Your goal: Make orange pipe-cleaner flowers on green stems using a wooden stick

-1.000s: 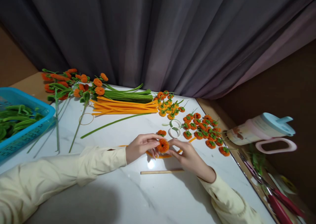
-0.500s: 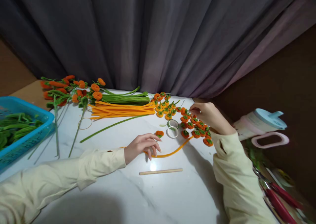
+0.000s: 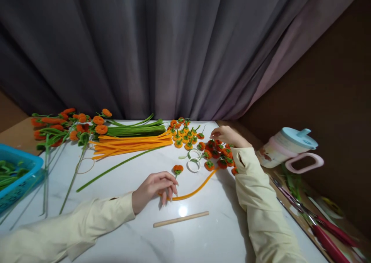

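1. Two bare hands in pale cream sleeves work over a white marbled table [image 3: 127, 240].
2. The right hand [image 3: 227, 136] reaches down over a cluster of orange chenille pumpkins [image 3: 226, 153], bunched right of centre with green tops. Its fingertips are drawn close together above the far edge of the group – whether they pinch a piece, I cannot tell.
3. The left hand [image 3: 156, 189] is loosely bent, its fingers slightly apart, over one end of an orange chenille stem [image 3: 199, 189]; contact is unclear. That stem curves right, towards the cluster.
4. One single orange pumpkin [image 3: 177, 168] sits just beyond the left fingertips.
5. Near the cluster lie a white tape roll [image 3: 188, 165] and a green one, partly overlapping in view; yellow-orange pumpkins [image 3: 185, 137] stand farther back.
6. A thin wooden stick [image 3: 181, 219] lies nearer the wearer.
7. Behind the left hand are a bundle of orange stems [image 3: 130, 145], a green stem bundle [image 3: 136, 130] and one loose green stem [image 3: 116, 172].
8. Far left – stemmed orange flowers [image 3: 98, 120] and a blue basket [image 3: 31, 181] of green pieces.
9. At right stand a lidded tumbler [image 3: 275, 151] and red-handled pliers [image 3: 327, 241].
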`<action>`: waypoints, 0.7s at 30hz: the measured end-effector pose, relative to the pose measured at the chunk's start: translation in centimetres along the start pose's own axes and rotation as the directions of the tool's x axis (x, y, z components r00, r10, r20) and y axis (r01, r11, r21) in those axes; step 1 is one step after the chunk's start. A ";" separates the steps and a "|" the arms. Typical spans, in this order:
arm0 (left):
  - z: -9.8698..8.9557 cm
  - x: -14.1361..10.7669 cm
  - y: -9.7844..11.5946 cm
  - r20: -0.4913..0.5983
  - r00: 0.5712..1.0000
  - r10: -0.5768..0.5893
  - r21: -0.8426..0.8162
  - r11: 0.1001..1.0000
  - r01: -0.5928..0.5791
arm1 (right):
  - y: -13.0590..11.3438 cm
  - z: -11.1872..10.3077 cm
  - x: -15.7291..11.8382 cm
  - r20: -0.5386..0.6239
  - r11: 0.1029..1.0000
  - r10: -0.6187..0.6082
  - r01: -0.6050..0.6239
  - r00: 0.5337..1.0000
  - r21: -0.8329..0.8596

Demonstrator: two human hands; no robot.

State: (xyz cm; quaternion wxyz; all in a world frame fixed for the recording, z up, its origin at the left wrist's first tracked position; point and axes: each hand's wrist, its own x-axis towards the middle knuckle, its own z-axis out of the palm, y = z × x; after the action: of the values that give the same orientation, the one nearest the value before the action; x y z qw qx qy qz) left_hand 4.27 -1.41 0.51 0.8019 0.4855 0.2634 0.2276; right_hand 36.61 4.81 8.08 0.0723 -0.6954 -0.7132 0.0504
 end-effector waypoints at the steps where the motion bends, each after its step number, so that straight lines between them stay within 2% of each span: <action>1: 0.0 0.0 0.0 -0.002 1.000 -0.002 0.004 1.000 0.002 | 0.0 0.1 0.0 0.027 1.000 0.002 -0.002 1.000 0.010; 6: 0.0 0.1 -0.1 -0.011 1.000 -0.011 0.015 1.000 0.011 | -0.7 0.5 0.0 0.066 0.998 0.021 -0.025 0.998 0.065; 13: 0.0 0.0 0.0 -0.015 1.000 -0.018 0.010 1.000 0.018 | -0.5 -0.2 -0.4 0.002 0.986 0.037 -0.037 0.999 0.162; 18: 0.0 0.0 0.0 -0.007 1.000 -0.015 0.004 1.000 0.015 | -0.7 -1.0 -1.1 -0.147 0.970 0.031 0.006 0.989 0.242; 20: -0.1 0.1 0.1 0.000 1.000 -0.009 -0.009 1.000 0.009 | -1.7 -1.7 -1.6 -0.214 0.934 0.010 0.068 0.977 0.351; 21: -0.1 0.1 0.1 0.005 1.000 -0.002 -0.019 1.000 0.003 | -2.4 -2.1 -2.0 -0.239 0.884 -0.011 0.121 0.971 0.451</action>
State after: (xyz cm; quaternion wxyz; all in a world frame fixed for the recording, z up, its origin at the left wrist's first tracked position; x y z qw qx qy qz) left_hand 4.24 -1.23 0.57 0.8073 0.4782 0.2601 0.2279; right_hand 34.62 2.69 10.48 0.3193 -0.6345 -0.6906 0.1356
